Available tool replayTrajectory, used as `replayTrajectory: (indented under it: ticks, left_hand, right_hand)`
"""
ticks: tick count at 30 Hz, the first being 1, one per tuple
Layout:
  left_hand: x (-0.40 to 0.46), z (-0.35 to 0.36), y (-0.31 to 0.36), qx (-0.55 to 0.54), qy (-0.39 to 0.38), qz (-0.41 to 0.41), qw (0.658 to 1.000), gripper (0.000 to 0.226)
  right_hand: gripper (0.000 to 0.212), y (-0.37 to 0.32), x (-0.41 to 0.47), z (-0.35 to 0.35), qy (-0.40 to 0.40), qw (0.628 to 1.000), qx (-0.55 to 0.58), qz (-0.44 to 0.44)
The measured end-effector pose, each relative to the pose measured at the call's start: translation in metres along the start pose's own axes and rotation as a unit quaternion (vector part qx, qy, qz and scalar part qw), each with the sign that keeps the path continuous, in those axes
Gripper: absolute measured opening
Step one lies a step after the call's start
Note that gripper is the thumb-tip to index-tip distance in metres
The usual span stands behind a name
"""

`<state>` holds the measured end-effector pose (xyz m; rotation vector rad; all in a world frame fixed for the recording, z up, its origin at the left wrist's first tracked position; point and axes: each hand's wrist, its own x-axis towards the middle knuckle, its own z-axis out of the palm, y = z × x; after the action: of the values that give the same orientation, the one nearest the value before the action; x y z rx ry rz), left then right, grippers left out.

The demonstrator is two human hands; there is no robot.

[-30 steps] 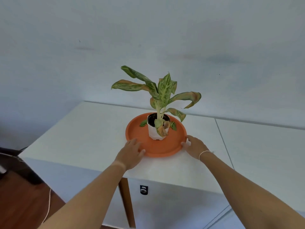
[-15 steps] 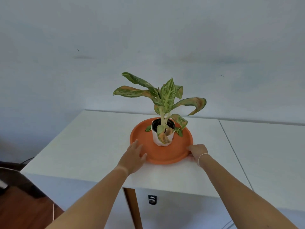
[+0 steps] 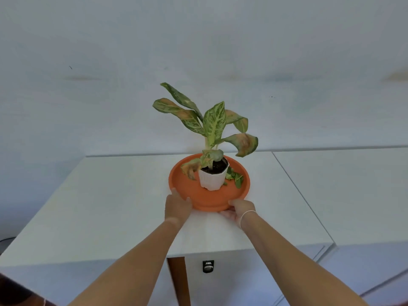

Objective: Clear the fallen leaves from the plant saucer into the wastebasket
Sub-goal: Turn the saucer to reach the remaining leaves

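**Saucer gripped and tipping up off the tabletop**

Both my hands have closed on the near rim of the round terracotta-orange plastic saucer [image 3: 207, 198]. A second ago they lay flat beside it; now my left hand [image 3: 177, 206] clamps the rim with its fingers wrapped over the edge, and my right hand [image 3: 239, 209] cups it from beneath, thumb on top. The saucer sits mid-tabletop [image 3: 110, 195], nearer the back edge, and its near side looks lifted, its underside showing. The white ribbed pot [image 3: 213, 178] with the variegated plant [image 3: 212, 127] stands in it, now turned, so the fallen green leaves [image 3: 235, 178] lie on the saucer's right side. I judge I am lifting the whole thing. No wastebasket shows, so the leaves remain to be dumped, and the pot could slide.
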<state>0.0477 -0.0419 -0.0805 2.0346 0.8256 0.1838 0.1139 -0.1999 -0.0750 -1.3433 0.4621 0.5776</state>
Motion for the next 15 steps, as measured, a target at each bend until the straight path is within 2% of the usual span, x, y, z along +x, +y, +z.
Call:
replayTrajectory:
  ticks: [2,5,11,15]
  left_hand:
    - [0.001,0.001,0.003,-0.068,0.007,-0.046,0.997,0.044]
    - [0.005,-0.001,0.002,-0.117,0.014,-0.096,0.988,0.046]
    - [0.018,-0.011,-0.003,-0.112,0.007,-0.106,0.988,0.038]
    - [0.018,-0.024,-0.005,-0.112,0.019,-0.108,0.988,0.041]
  right_hand:
    - [0.015,0.006,-0.008,0.007,-0.036,0.999,0.019,0.012]
    - [0.029,0.011,-0.012,0.011,-0.068,0.997,-0.014,0.021]
    - [0.008,-0.004,-0.002,-0.009,-0.034,0.998,-0.049,0.001]
    - [0.017,-0.021,0.008,-0.028,-0.004,0.998,-0.060,-0.028]
